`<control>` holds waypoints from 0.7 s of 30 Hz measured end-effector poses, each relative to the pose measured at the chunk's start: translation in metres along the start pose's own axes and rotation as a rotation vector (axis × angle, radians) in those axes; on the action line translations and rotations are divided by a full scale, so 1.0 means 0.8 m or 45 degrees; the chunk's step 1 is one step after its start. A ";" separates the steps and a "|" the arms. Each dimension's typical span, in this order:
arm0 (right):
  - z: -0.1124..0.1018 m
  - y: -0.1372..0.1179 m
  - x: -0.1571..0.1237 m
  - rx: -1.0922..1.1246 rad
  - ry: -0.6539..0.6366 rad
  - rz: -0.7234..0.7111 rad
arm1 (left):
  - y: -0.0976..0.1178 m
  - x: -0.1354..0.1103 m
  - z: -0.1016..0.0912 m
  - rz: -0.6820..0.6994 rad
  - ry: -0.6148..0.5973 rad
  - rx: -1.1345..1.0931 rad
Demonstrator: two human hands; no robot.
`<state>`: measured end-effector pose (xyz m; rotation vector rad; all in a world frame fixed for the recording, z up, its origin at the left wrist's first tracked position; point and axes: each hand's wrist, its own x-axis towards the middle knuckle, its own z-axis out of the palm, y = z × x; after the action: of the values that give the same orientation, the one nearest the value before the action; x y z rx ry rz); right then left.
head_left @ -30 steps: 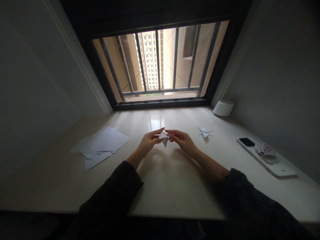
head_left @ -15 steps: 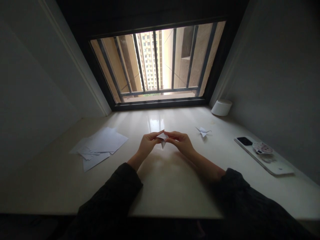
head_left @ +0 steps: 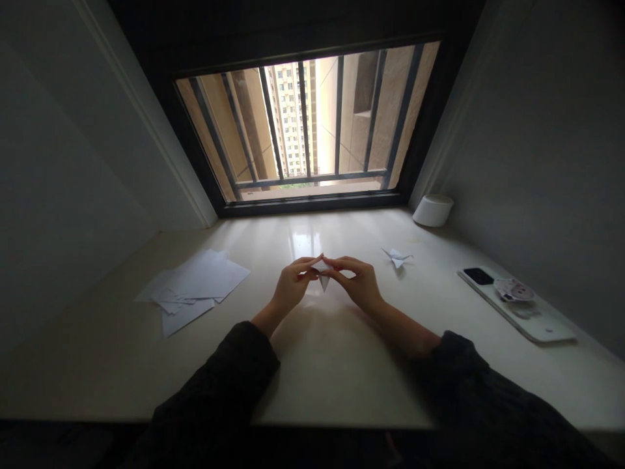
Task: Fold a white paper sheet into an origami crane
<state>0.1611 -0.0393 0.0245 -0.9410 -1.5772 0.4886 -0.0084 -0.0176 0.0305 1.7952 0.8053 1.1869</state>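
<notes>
Between my two hands is a small piece of folded white paper [head_left: 323, 266], with one pointed end hanging down toward me. My left hand [head_left: 291, 283] pinches its left side between thumb and fingers. On the other side, my right hand [head_left: 359, 281] grips the paper with thumb and forefinger, the fingertips of both hands almost meeting. Part of the paper is covered by the fingers, so its full shape is hidden. To the right of my right hand a finished-looking white paper crane [head_left: 398, 258] rests on the pale sill.
Loose white paper sheets [head_left: 208, 277] and smaller scraps lie at the left. On the right is a phone [head_left: 517, 306] with a round cartoon grip on its back. A white cylindrical object [head_left: 433, 210] stands in the far right corner. Behind is a barred window [head_left: 307, 124].
Both hands have shifted slightly to the right with the folded paper. The paper's lower point has turned a little, and the right fingers are more arched.
</notes>
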 end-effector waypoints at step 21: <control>-0.011 -0.002 0.000 -0.336 -0.066 -0.160 | 0.012 -0.005 -0.006 0.481 0.198 0.676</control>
<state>0.1691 -0.0416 0.0279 -1.0257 -1.7650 0.2210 -0.0139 -0.0238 0.0385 2.3890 0.9632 1.4642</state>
